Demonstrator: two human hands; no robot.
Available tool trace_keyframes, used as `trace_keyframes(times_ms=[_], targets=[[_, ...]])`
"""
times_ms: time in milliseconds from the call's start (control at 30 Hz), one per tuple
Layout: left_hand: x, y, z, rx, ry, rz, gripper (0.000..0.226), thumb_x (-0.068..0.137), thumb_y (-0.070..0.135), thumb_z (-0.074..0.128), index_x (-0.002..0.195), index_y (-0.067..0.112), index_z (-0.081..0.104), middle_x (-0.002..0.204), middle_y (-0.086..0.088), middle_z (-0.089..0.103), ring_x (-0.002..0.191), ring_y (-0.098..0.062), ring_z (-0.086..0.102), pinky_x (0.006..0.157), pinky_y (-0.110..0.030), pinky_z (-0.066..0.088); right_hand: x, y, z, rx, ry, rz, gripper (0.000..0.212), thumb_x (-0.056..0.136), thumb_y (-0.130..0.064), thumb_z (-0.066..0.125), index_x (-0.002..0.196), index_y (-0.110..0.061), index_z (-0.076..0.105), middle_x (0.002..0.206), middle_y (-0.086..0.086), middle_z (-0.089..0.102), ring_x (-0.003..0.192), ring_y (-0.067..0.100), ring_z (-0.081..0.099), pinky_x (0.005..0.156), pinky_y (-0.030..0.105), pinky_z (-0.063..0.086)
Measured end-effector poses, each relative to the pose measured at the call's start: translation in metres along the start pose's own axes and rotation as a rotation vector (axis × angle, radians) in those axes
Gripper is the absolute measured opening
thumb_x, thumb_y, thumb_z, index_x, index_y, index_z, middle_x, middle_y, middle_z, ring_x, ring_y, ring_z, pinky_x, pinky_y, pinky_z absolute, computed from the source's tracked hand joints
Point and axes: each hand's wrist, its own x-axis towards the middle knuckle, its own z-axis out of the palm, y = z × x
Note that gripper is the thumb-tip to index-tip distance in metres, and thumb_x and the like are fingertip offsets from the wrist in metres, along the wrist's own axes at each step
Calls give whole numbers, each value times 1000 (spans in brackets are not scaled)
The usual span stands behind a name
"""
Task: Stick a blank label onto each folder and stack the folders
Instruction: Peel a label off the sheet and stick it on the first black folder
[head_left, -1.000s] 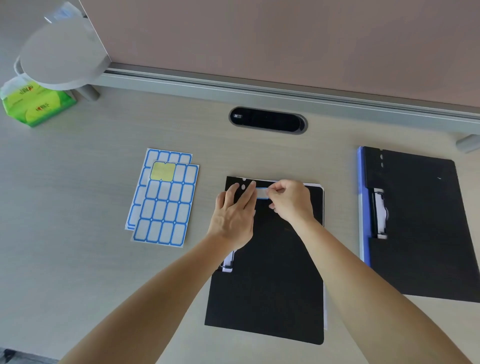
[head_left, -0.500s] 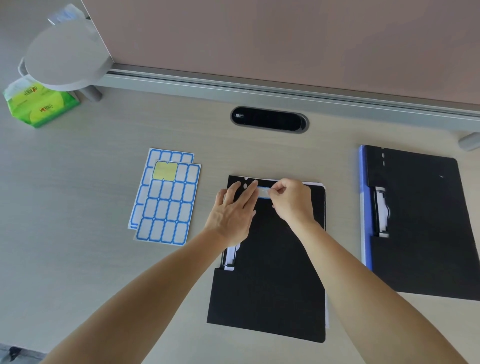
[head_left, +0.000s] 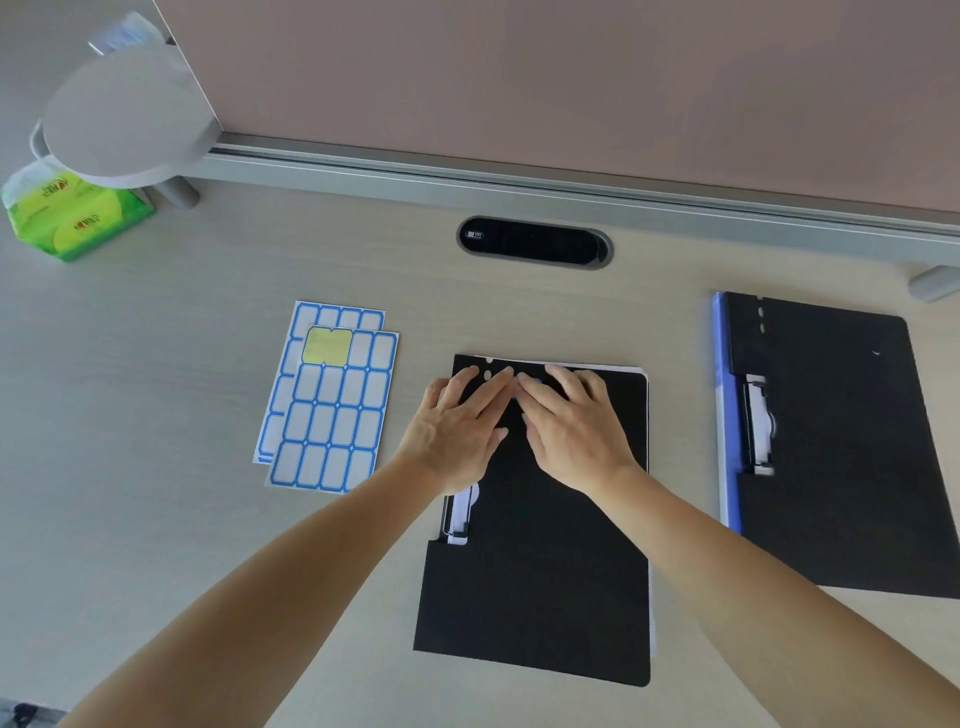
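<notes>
Left hand (head_left: 457, 426) and right hand (head_left: 574, 431) press flat-fingered at 12 o'clock on the folder (head_left: 540, 571) (likely light, slick; lift its 3 o'clock edge).

I can read nothing from here. The red logos on the green tissue pack (head_left: 78, 221) are blurred. The white sticker (head_left: 474, 235) on the cable port (head_left: 540, 243) is too small.

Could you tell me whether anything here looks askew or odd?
Nothing serious: the top label sheet lies offset over the second sheet and shows a yellow gap where labels are missing.
</notes>
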Motion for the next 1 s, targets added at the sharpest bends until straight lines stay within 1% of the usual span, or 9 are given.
trace_keyframes(times_ms=[100,200,333,467,567,633,700,800,1000], targets=[[1,-3,0,31,-47,11,64,102,50,20,158,23,8,166,9,2,148,-27,14,117,-47,19,-4,10,-1,-19,-6,-5,38,96,-31,47,131,-25,61,136,-13,59,124,29,52,103,50,35],[-1,-7,3,59,-52,25,64,102,52,16,157,25,-2,166,9,-4,150,-26,8,117,-48,17,-9,15,1,56,-16,33,38,96,-35,48,132,-30,60,139,-16,56,128,30,50,105,53,32],[-5,-10,11,55,7,44,64,100,51,20,156,23,13,165,5,13,146,-33,23,112,-48,29,-15,13,6,73,-69,40,44,99,-38,41,139,-26,53,147,-11,49,138,29,40,104,53,32],[-1,-10,12,43,-4,90,64,100,49,20,157,19,22,165,5,15,145,-34,21,113,-50,28,-10,14,6,93,-23,103,36,96,-32,46,126,-23,63,142,-5,55,135,28,44,103,52,33],[2,-8,9,-9,38,114,60,99,43,29,149,12,40,159,0,31,141,-32,28,108,-54,36,-5,8,6,99,0,119,30,92,-27,51,118,-22,66,141,-5,56,132,26,47,101,51,34],[3,-7,8,-39,67,116,58,98,42,33,146,10,45,156,-2,38,140,-31,32,108,-56,37,-5,6,6,90,-11,112,33,94,-29,49,122,-19,64,143,-3,54,133,25,46,102,50,36],[1,-6,10,-45,59,119,62,98,45,32,150,12,37,158,-3,35,143,-32,31,112,-57,33,-10,7,8,99,-25,58,40,98,-31,44,130,-13,60,146,4,51,137,25,44,108,49,35],[-1,-2,16,-22,21,107,71,99,54,25,157,13,18,164,-4,20,150,-34,16,119,-55,19,-13,9,13,167,-65,-39,48,100,-26,37,140,-2,50,150,14,44,143,26,36,117,43,30],[1,1,21,29,28,95,76,100,57,14,157,8,8,166,-7,8,153,-23,2,122,-50,3,-8,10,13,199,-130,-49,48,101,-23,35,141,0,48,150,15,43,143,26,36,118,41,30]])
